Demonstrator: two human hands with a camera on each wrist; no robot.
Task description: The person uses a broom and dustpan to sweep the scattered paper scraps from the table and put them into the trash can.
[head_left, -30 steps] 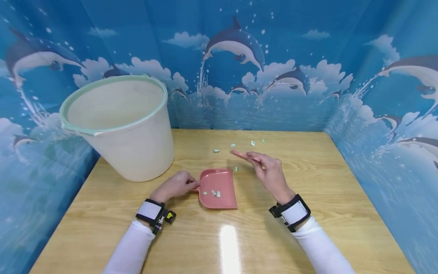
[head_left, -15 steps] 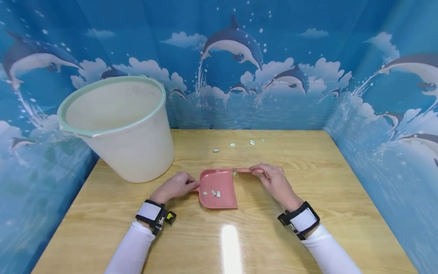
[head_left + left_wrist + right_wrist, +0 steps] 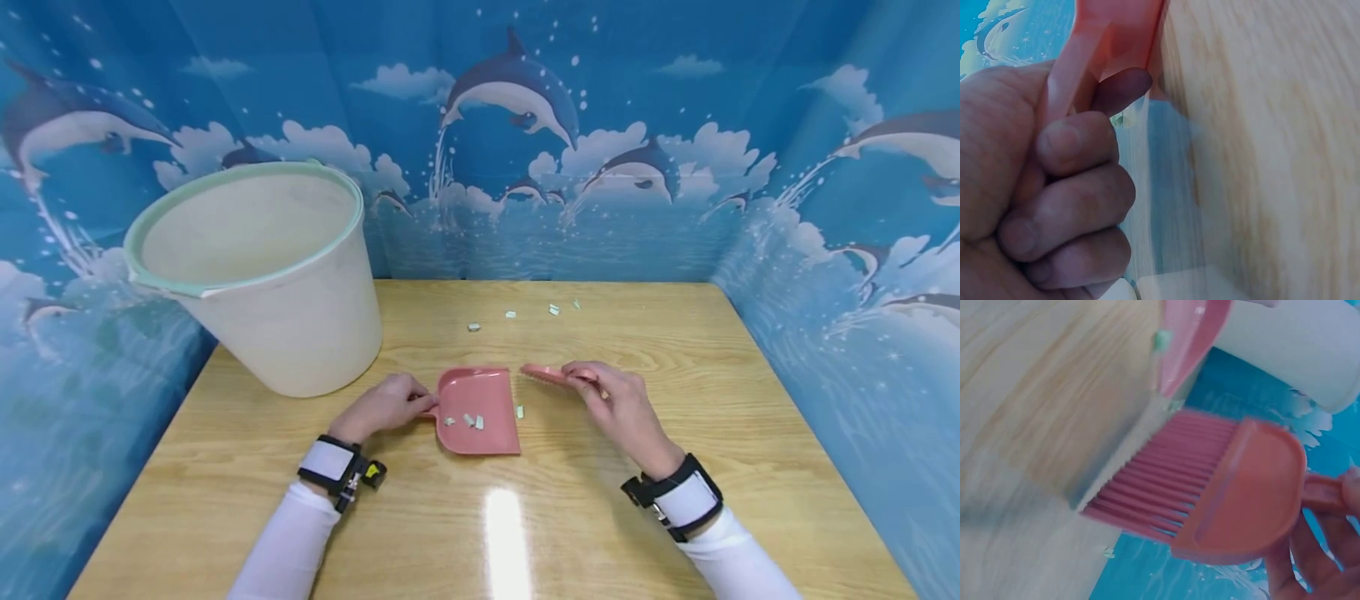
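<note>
My left hand (image 3: 386,407) grips the handle of a pink dustpan (image 3: 491,392), its fingers curled round it in the left wrist view. The pan lies on the table with its mouth facing right and a few pale green scraps (image 3: 468,420) inside. In my right hand (image 3: 615,404) is the handle of a small pink brush (image 3: 1247,487), held to the right of the pan's far corner, bristles towards the pan. One more pale scrap (image 3: 520,412) sits on the wood right at the pan's front lip.
Several pale scraps (image 3: 511,314) lie scattered towards the back of the wooden table (image 3: 660,350). A large white bucket (image 3: 300,308) with a green rim stands at the back left. A blue dolphin-print curtain (image 3: 465,242) borders the back and sides.
My right hand has moved right and nearer, drawing the brush off the pan's far corner. The loose scrap has shifted nearer along the pan's lip. My left hand and the dustpan have stayed put.
</note>
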